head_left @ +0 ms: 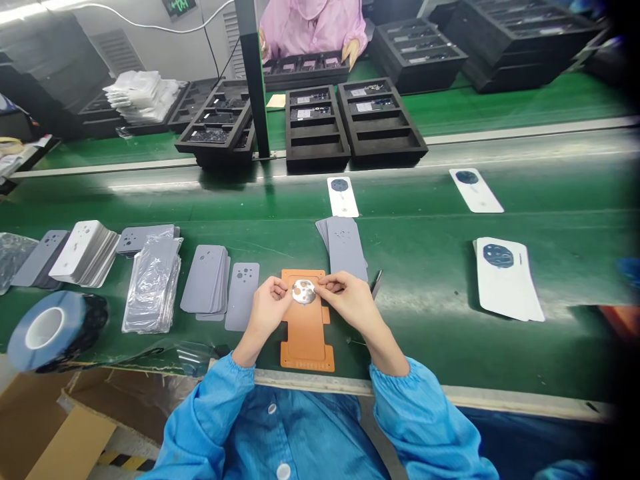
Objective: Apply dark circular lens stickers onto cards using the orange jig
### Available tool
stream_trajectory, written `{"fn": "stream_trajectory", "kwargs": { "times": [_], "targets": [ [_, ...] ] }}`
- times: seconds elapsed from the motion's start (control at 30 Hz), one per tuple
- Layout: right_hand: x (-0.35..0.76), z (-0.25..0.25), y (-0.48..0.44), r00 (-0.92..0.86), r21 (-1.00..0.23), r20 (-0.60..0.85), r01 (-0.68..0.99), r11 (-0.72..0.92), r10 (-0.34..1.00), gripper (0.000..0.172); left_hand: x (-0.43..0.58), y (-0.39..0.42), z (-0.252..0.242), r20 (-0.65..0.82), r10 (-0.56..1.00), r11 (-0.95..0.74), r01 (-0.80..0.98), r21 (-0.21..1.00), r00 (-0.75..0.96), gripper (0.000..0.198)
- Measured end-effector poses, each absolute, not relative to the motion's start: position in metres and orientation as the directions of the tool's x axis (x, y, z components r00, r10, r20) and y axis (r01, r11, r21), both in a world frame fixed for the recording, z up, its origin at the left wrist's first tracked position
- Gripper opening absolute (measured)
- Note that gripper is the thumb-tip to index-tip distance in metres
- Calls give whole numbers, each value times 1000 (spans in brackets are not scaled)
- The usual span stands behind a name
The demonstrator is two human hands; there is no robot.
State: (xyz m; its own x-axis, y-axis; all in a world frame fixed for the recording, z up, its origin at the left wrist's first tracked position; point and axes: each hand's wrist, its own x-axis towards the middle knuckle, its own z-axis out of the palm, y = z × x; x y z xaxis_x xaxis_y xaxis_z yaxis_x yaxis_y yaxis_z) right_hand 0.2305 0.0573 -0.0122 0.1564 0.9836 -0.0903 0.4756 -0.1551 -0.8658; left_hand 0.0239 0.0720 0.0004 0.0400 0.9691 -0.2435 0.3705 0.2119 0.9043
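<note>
A shiny round silver plate with holes (303, 291) sits over the upper end of an orange fixture (306, 330). My left hand (270, 303) pinches at the plate's left edge with the fingers curled. At its right edge, the thumb and fingers of my right hand (350, 300) are closed in a pinch too. Whether the plate touches the fixture cannot be seen. A single grey back panel with camera holes (242, 297) lies just left of my left hand. Beyond my right hand is a fanned stack of grey panels (346, 247), with a dark thin tool (377, 285) beside it.
To the left stand grey panel stacks (205, 280), plastic-wrapped panels (153, 287), white panels (85, 252) and a tape roll (57, 330). White panels with dark circles (507, 280) lie right. Black trays (317, 130) line the back, where a co-worker in pink (313, 30) sits.
</note>
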Motion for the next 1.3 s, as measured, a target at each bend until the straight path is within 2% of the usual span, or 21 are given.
{"fn": "stream_trajectory", "kwargs": {
  "times": [0.43,0.63,0.73,0.83,0.9,0.97,1.07,1.3],
  "targets": [
    [227,-6,55,49,-870,-43,490,-62,998,15,23,74,-1,-250,967,217,369,904,42,15],
    [231,-2,50,2,-864,-48,502,-43,999,18,21,76,-1,-251,965,211,329,920,83,13],
    [241,9,48,75,-778,46,629,-11,996,20,21,76,-1,-245,965,204,325,923,89,12],
    [255,15,46,59,-576,194,815,65,979,32,21,75,-1,-239,967,200,326,924,85,12],
    [263,12,44,-9,-440,203,892,99,979,46,22,74,-1,-234,970,199,330,923,71,13],
    [267,4,40,-50,-357,168,928,108,985,53,23,73,-1,-229,972,199,333,922,53,15],
    [267,-9,35,-73,-312,158,942,120,985,54,24,72,-1,-214,976,189,349,918,35,14],
    [261,-10,28,-112,-302,172,940,161,979,47,22,69,2,-178,984,161,353,922,17,13]
  ]
}}
